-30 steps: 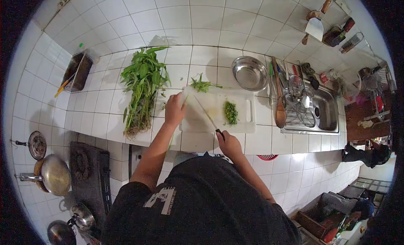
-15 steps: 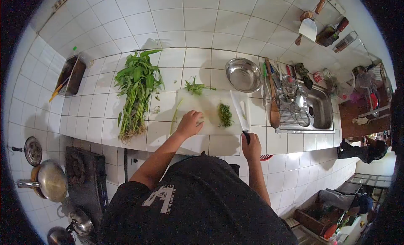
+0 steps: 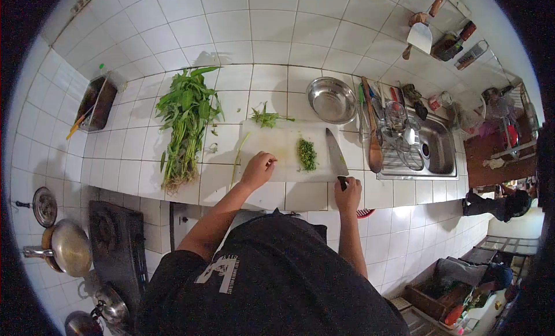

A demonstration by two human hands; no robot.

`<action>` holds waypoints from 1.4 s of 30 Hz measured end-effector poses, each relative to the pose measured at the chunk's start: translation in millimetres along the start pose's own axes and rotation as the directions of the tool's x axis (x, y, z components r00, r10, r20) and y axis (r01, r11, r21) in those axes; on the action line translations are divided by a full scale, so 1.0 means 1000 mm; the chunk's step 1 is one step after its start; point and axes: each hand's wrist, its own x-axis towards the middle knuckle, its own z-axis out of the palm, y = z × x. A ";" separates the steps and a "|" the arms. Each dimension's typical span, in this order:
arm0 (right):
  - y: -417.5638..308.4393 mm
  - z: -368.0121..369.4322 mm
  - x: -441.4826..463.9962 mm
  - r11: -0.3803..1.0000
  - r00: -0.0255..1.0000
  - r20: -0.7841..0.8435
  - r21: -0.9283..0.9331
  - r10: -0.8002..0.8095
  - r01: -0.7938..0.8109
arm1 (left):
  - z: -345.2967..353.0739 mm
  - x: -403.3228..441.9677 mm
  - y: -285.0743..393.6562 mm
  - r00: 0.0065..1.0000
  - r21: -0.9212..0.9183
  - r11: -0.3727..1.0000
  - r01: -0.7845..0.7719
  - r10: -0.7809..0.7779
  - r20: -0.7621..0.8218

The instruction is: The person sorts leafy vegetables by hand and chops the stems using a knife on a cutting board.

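White board (image 3: 280,140), head view, is resting on the tiled bench (image 3: 127,145). Right hand (image 3: 348,194): fingers are gripping the knife (image 3: 335,154) by its handle, blade pointing away over the board's right end. Left hand (image 3: 258,169): fingers are curling at the board's near left; whether pinching anything, cannot tell. Chopped greens (image 3: 306,154) are lying on the board between left hand and knife.

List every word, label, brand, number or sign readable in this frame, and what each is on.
"CITY", faint, on the person's black shirt.
Smaller lines beside a white graphic on that shirt: too small to read.
Red-and-white item by the sink: too blurred to tell whether it carries lettering.
Knife and cutting board: no text that I can make out.
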 end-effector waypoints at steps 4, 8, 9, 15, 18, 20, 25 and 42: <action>-0.051 -0.003 0.008 0.988 0.983 -0.154 0.106 -0.099 0.116 | -0.009 -0.019 0.018 0.989 -0.173 0.977 0.122 -0.135 -0.067; -0.112 0.008 0.012 0.934 0.964 -0.059 0.239 -0.260 0.267 | -0.017 -0.037 0.027 0.963 -0.222 0.953 0.206 -0.237 -0.127; -0.123 0.016 0.009 0.876 0.934 -0.009 0.344 -0.358 0.339 | -0.021 -0.040 0.032 0.952 -0.249 0.937 0.244 -0.281 -0.124; -0.172 0.034 -0.020 0.675 0.765 0.263 0.681 -0.587 0.284 | -0.041 -0.062 0.060 0.896 -0.358 0.868 0.345 -0.418 -0.150; -0.185 0.039 -0.032 0.625 0.700 0.318 0.745 -0.639 0.233 | -0.045 -0.083 0.058 0.864 -0.428 0.836 0.344 -0.460 -0.205; -0.191 0.045 -0.042 0.573 0.685 0.259 0.771 -0.681 0.279 | -0.048 -0.101 0.052 0.839 -0.452 0.816 0.360 -0.495 -0.225; -0.206 0.033 -0.060 0.540 0.591 0.289 0.784 -0.753 0.305 | -0.055 -0.142 0.049 0.819 -0.661 0.672 0.335 -0.555 -0.148; -0.138 -0.045 -0.173 0.708 0.805 0.241 0.647 -0.542 0.283 | -0.028 -0.219 0.130 0.887 -0.713 0.586 0.385 -0.449 0.110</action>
